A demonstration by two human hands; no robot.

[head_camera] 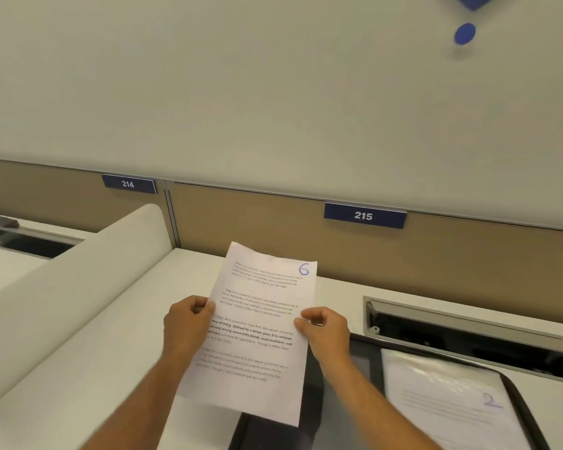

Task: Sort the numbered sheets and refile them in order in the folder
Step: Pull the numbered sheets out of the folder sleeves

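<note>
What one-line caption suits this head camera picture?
Both hands, left hand and right hand, hold sheet 6 above the open folder showing sheet 2.

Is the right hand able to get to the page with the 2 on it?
Probably yes: the sleeved sheet marked 2 lies uncovered beside the right hand, but that hand grips the white printed sheet marked 6.

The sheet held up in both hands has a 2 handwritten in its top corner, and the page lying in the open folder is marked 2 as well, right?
Not quite. The head view shows the sheet, pinched by the left hand and right hand, is marked 6, not 2. The page in the open folder is indeed marked 2.
</note>
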